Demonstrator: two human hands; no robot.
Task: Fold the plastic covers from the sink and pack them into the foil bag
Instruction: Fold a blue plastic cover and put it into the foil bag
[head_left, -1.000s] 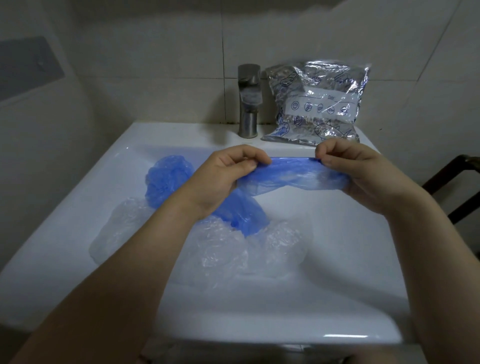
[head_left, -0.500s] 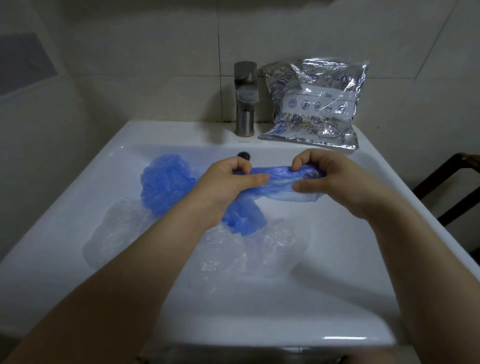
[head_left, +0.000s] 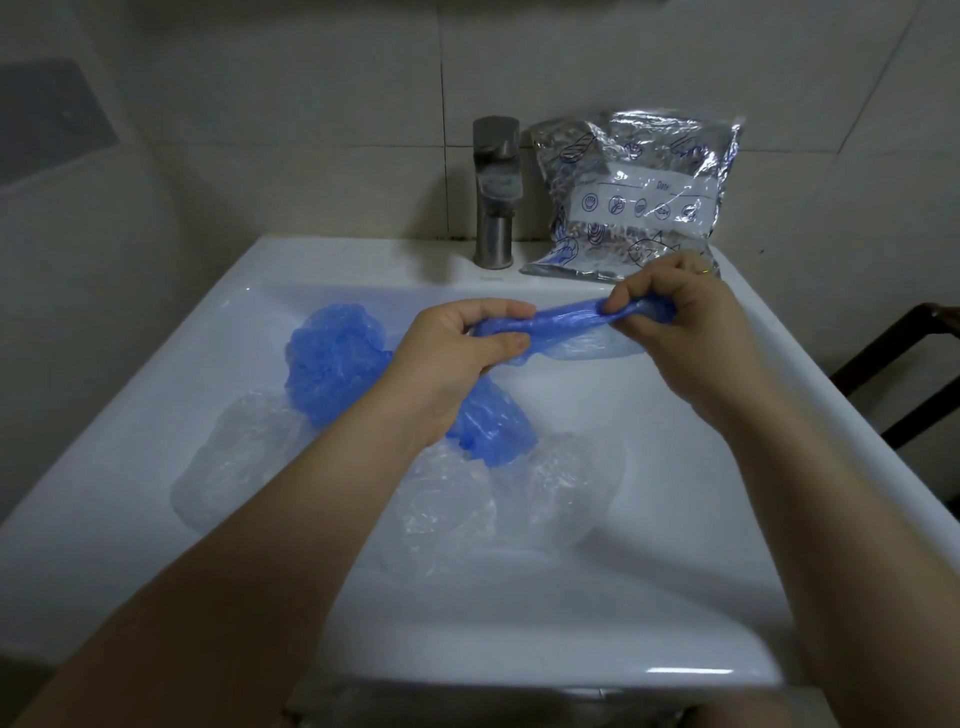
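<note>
Pale wall tiles back a white sink (head_left: 156, 519) whose basin serves as the holding place for the unfolded work. At the left of the basin lies a bunched blue cover (head_left: 335, 358), with crumpled clear covers (head_left: 244, 462) spread below it toward the middle, all loose, apparently waiting their turn. Above them the left hand (head_left: 452, 358) reaches in from the lower left, wrist bent, thumb and curled fingers pinching one end of a stretched blue cover (head_left: 561, 325). That cover is pulled into a narrow band above the basin, likely to flatten it for folding. Its other end is pinched by the right hand (head_left: 685, 322), fingers curled down over it, forearm coming in from the lower right. Behind, a metal faucet (head_left: 496, 192) stands on the rim, and right of it the foil bag (head_left: 634, 192) leans against the wall, within reach for packing.
</note>
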